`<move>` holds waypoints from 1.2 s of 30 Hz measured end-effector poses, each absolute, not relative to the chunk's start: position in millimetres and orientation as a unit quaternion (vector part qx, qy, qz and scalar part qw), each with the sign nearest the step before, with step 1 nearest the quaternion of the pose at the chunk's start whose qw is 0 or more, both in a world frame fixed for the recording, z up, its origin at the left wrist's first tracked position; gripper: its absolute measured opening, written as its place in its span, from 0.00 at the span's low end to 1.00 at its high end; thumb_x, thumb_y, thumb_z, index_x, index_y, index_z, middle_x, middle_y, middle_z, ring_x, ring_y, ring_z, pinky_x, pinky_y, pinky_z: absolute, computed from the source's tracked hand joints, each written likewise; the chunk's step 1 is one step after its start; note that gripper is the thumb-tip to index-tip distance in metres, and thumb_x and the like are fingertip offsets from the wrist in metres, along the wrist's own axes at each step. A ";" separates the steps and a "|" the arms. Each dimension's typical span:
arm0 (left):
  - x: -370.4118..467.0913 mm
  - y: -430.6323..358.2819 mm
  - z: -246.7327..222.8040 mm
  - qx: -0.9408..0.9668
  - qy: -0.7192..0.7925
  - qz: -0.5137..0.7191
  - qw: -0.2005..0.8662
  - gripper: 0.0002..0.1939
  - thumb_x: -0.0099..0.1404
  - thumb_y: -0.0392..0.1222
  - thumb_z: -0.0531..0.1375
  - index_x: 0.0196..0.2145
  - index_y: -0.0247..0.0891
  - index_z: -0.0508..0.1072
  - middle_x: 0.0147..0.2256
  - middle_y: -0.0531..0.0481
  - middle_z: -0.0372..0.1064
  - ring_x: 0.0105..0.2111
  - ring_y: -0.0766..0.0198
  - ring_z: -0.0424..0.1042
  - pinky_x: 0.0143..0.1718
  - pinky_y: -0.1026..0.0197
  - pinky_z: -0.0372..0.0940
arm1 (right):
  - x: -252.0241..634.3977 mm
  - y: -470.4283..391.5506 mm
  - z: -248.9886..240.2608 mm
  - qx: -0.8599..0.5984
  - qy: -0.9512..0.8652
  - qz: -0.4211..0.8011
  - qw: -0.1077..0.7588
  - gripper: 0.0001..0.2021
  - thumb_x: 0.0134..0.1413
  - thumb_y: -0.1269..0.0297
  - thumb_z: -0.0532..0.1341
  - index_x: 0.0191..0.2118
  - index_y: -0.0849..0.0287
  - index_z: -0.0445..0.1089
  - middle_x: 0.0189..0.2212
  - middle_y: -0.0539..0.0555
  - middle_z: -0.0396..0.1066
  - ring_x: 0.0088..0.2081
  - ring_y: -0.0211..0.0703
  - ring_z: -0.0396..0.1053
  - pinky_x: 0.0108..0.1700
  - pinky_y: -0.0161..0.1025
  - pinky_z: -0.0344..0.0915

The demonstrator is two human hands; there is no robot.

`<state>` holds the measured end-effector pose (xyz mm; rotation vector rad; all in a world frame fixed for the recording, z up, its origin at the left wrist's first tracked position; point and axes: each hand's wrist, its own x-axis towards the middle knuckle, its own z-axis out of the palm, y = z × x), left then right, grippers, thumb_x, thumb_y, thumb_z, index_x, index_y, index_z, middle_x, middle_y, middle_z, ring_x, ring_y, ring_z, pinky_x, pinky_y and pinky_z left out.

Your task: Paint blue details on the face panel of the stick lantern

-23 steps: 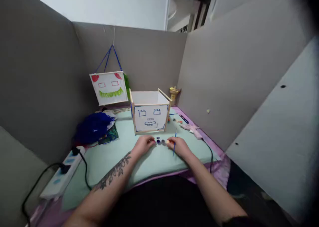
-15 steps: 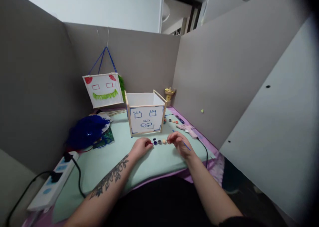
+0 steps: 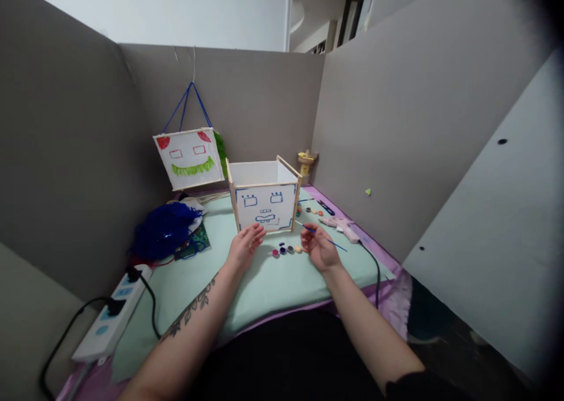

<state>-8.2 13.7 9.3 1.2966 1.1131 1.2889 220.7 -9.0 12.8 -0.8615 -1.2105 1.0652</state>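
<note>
Right hand: fingers curled in, thumb side closed on the brush; exact finger contact on the shaft hard to make out.
Brush: blue, slanted across the right hand (image 3: pixel 321 249); the brush (image 3: pixel 339 246) has its pale end pointing up-left toward the box, rear end sticking out right of the grip. Tip too small to read; can't tell if it meets the box or just overlaps it in view.
Left hand: the left hand (image 3: pixel 247 243) is half open, fingers loosely bent toward the right hand; nothing visible in it, inner palm mostly hidden.
Pots: short row between the hands, just left of the right-hand grip. The pots (image 3: pixel 282 250) show pink, dark blue, grey, pale orange; the orange one sits right by the right fingers. Contents blurred.
Dark bit: small dark piece (image 3: pixel 282 244) just beyond the row; can't tell what it is.
Box: the box (image 3: pixel 267 208) stands beyond both hands, blue face drawn on its front. Lower left front covered by left fingertips; floor inside out of sight.
Glue gun: pink glue gun (image 3: pixel 341 227), beyond and right of the brush grip.
More pots: second pots (image 3: pixel 314 211), beyond the right hand, tiny and soft.
Sleeve: black, right arm, cut off by the bottom edge.
</note>
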 end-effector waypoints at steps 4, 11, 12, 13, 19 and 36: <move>-4.1 10.9 2.5 0.573 0.486 0.500 0.432 0.19 0.56 0.56 0.60 0.28 0.35 0.72 0.18 0.54 0.64 0.19 0.67 0.63 0.23 0.64 0.57 | 220.2 -6.0 -3.1 -0.428 -0.504 0.420 0.621 0.19 0.47 0.47 0.64 0.36 0.59 0.71 0.22 0.50 0.70 0.19 0.34 0.63 0.20 0.32 0.59; 7.0 1.0 4.8 0.713 0.470 0.419 0.308 0.04 0.56 0.39 0.60 0.25 0.39 0.75 0.29 0.50 0.71 0.32 0.62 0.67 0.37 0.61 0.60 | 215.0 -12.2 -6.6 -0.484 -0.529 0.347 0.604 0.18 0.48 0.49 0.63 0.31 0.61 0.73 0.23 0.54 0.73 0.24 0.40 0.69 0.26 0.34 0.66; 6.5 1.6 4.8 0.720 0.475 0.414 0.292 0.05 0.57 0.37 0.58 0.28 0.40 0.75 0.32 0.49 0.72 0.34 0.61 0.68 0.39 0.60 0.60 | 213.8 -12.6 -7.0 -0.486 -0.537 0.344 0.597 0.18 0.49 0.48 0.62 0.31 0.61 0.73 0.22 0.54 0.73 0.24 0.41 0.70 0.27 0.35 0.66; 5.3 2.9 4.4 0.722 0.484 0.410 0.276 0.06 0.58 0.36 0.57 0.30 0.40 0.75 0.33 0.48 0.72 0.35 0.61 0.68 0.41 0.59 0.60 | 212.7 -12.7 -7.6 -0.488 -0.546 0.341 0.590 0.18 0.49 0.48 0.62 0.31 0.61 0.73 0.22 0.55 0.74 0.24 0.41 0.71 0.27 0.35 0.67; -1.5 8.7 1.7 0.738 0.519 0.375 0.216 0.07 0.61 0.38 0.55 0.29 0.38 0.72 0.28 0.47 0.71 0.33 0.57 0.69 0.39 0.55 0.62 | 209.6 -11.8 -10.9 -0.503 -0.597 0.299 0.550 0.16 0.52 0.51 0.60 0.30 0.61 0.73 0.24 0.55 0.75 0.26 0.43 0.72 0.29 0.35 0.67; 4.1 2.5 1.9 0.828 0.443 0.285 0.191 0.12 0.54 0.46 0.64 0.35 0.39 0.78 0.38 0.45 0.73 0.41 0.54 0.69 0.47 0.55 0.60 | 204.2 -19.0 -3.2 -0.463 -0.707 0.186 0.501 0.10 0.56 0.60 0.57 0.33 0.55 0.74 0.32 0.54 0.77 0.36 0.45 0.73 0.43 0.41 0.68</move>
